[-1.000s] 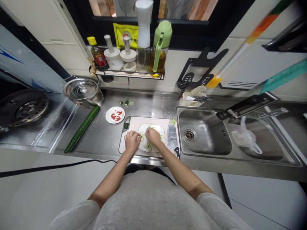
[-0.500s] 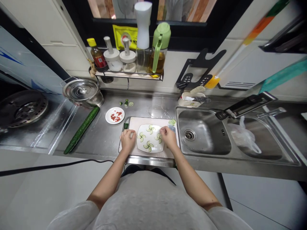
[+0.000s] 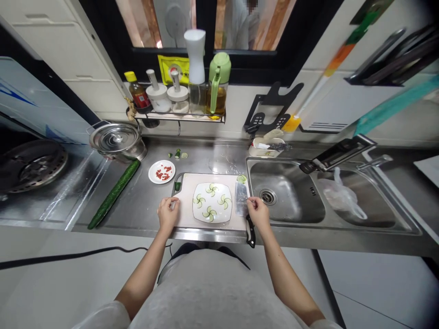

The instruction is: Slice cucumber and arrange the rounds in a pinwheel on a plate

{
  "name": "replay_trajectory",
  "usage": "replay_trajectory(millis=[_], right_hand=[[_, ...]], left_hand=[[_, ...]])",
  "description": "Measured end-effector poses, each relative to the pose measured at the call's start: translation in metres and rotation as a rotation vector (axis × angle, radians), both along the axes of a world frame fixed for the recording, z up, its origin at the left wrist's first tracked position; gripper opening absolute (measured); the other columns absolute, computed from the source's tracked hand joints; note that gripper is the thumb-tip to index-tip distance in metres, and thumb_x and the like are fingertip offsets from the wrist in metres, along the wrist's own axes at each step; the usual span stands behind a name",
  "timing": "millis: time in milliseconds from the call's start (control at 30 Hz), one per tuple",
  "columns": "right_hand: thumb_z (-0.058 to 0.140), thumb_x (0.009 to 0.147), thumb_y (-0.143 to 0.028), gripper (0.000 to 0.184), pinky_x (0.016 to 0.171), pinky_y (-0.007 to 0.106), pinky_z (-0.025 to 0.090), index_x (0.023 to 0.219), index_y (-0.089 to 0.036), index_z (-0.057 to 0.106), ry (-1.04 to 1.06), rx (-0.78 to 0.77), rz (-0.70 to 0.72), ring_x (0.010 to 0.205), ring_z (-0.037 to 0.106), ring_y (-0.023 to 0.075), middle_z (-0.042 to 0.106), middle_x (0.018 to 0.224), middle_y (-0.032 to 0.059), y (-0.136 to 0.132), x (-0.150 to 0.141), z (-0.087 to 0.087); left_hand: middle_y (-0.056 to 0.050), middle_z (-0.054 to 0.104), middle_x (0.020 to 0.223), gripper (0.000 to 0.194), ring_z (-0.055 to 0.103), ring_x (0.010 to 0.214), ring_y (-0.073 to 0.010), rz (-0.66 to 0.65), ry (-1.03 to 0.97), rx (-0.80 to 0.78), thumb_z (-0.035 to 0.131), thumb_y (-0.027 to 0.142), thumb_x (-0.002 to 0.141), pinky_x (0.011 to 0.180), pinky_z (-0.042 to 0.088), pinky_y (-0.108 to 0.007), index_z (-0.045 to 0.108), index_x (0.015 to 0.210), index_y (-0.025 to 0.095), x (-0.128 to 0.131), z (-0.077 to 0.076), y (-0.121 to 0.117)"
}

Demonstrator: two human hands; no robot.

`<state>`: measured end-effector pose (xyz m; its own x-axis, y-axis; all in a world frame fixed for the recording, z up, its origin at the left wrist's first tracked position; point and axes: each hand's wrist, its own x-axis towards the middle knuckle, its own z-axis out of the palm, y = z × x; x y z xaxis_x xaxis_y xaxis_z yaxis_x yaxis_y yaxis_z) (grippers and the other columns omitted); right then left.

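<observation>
A white plate (image 3: 211,203) with several swirls of cucumber slices lies on the pale cutting board (image 3: 187,219). My left hand (image 3: 167,213) is at the board's left edge, its fingers curled in; whatever they may hold is hidden. At the right edge, my right hand (image 3: 259,212) has its fingertips pinched together beside the blade of a cleaver (image 3: 241,201); I cannot make out anything in them. The cleaver lies on the board with its black handle over the counter's front edge. Cucumber slices (image 3: 242,179) rest above the blade, and a dark green piece (image 3: 177,186) sits by the board's handle slot.
Left of the board are a small plate (image 3: 152,176) of red bits, a long cucumber (image 3: 115,194) and a lidded steel pot (image 3: 118,139). Cucumber ends (image 3: 177,154) lie behind. A double sink (image 3: 291,196) is at right; a bottle shelf (image 3: 181,118) hangs above.
Both hands have drawn apart from the plate's sides, the left outward left and the right outward right. The cleaver's blade and handle now show more fully. The camera view has shifted.
</observation>
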<state>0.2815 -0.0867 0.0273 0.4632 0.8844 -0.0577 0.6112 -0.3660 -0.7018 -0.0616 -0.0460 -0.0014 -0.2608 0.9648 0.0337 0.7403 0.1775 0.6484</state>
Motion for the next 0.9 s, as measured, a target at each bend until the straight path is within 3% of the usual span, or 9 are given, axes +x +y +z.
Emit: replay_trajectory(millis=[300, 567, 800, 900], right_hand=[[0.042, 0.074, -0.056, 0.05, 0.058, 0.029, 0.04, 0.09, -0.015, 0.066, 0.013, 0.063, 0.01, 0.058, 0.053, 0.0187, 0.061, 0.063, 0.0042, 0.001, 0.004, 0.007], [0.045, 0.071, -0.059, 0.052, 0.056, 0.03, 0.042, 0.087, -0.016, 0.067, 0.047, 0.056, 0.065, 0.054, 0.053, 0.0192, 0.058, 0.057, 0.0027, 0.001, -0.004, 0.001], [0.047, 0.072, -0.062, 0.049, 0.052, 0.029, 0.042, 0.085, -0.019, 0.067, 0.104, 0.049, 0.18, 0.052, 0.052, 0.0185, 0.056, 0.054, 0.0003, 0.001, -0.025, -0.006], [0.048, 0.072, -0.063, 0.051, 0.052, 0.029, 0.042, 0.086, -0.019, 0.067, 0.108, 0.029, 0.188, 0.051, 0.052, 0.0181, 0.056, 0.054, 0.0001, 0.005, -0.031, -0.005]], left_hand=[[-0.003, 0.064, 0.091, 0.017, 0.059, 0.079, -0.0167, 0.036, -0.047, 0.065, 0.056, 0.035, 0.081, 0.079, 0.044, -0.031, 0.068, 0.086, 0.024, -0.007, 0.01, 0.008], [-0.002, 0.065, 0.092, 0.018, 0.06, 0.079, -0.0154, 0.13, -0.078, 0.124, 0.056, 0.036, 0.08, 0.08, 0.045, -0.03, 0.068, 0.086, 0.024, -0.024, 0.023, 0.028], [-0.003, 0.066, 0.087, 0.029, 0.057, 0.067, -0.0128, 0.249, -0.236, 0.076, 0.055, 0.039, 0.079, 0.069, 0.046, -0.026, 0.066, 0.098, 0.019, -0.039, 0.018, 0.071], [-0.001, 0.068, 0.086, 0.027, 0.059, 0.07, -0.0136, 0.265, -0.21, 0.008, 0.056, 0.037, 0.079, 0.07, 0.045, -0.026, 0.066, 0.1, 0.022, -0.043, 0.015, 0.098]])
